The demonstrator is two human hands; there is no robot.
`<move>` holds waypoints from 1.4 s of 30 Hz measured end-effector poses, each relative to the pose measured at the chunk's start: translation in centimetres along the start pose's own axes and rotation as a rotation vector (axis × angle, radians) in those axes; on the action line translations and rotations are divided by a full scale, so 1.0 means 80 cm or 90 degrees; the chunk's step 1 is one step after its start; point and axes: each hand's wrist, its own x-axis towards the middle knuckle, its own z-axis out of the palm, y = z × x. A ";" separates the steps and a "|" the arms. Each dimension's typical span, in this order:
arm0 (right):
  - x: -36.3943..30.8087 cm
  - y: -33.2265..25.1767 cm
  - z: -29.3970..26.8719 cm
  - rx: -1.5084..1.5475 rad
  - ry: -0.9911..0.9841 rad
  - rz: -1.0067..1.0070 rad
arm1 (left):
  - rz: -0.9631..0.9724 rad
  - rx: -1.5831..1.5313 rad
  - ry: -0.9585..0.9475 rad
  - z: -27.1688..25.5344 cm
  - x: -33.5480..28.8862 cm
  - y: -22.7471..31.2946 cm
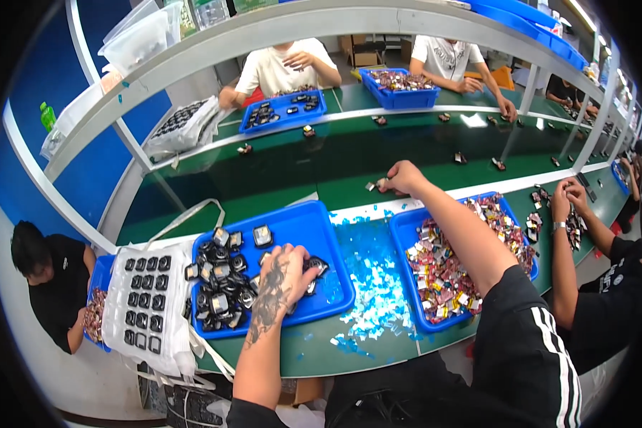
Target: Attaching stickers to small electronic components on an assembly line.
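Note:
My left hand [284, 274] reaches into a blue tray [333, 242] of black square housings [221, 278]. Its fingers are curled round a black housing [319, 266] at the tray's right side, partly hidden by the thumb. My right hand [404, 178] stretches over the green conveyor belt [349, 157]. Between its fingertips is a small wired electronic part [382, 185], held low at the belt's near side. Beneath my right forearm stands a second blue tray [435, 327], heaped with small wired parts [442, 278] in red, yellow and silver.
Blue film scraps [374, 299] litter the bench between the trays. A white moulded tray [139, 317] with rows of black housings lies at left. Wired parts [459, 158] are spaced along the belt. Co-workers sit opposite and on both sides; a metal rail [321, 43] crosses above.

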 end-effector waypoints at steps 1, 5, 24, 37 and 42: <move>0.007 -0.001 -0.005 -0.001 0.004 -0.004 | -0.012 -0.028 0.004 0.006 0.001 -0.002; 0.007 -0.010 -0.026 -0.176 0.054 -0.047 | 0.022 0.016 0.066 0.005 0.000 0.002; -0.283 -0.063 -0.008 0.101 -0.125 -0.364 | 0.101 -1.013 -0.065 0.007 -0.017 0.104; -0.174 -0.002 -0.069 -0.420 -0.020 -0.287 | -0.081 -1.041 -0.108 0.021 -0.003 0.081; -0.173 0.017 -0.046 -0.533 0.037 -0.332 | -0.101 -0.989 0.009 0.015 -0.005 0.090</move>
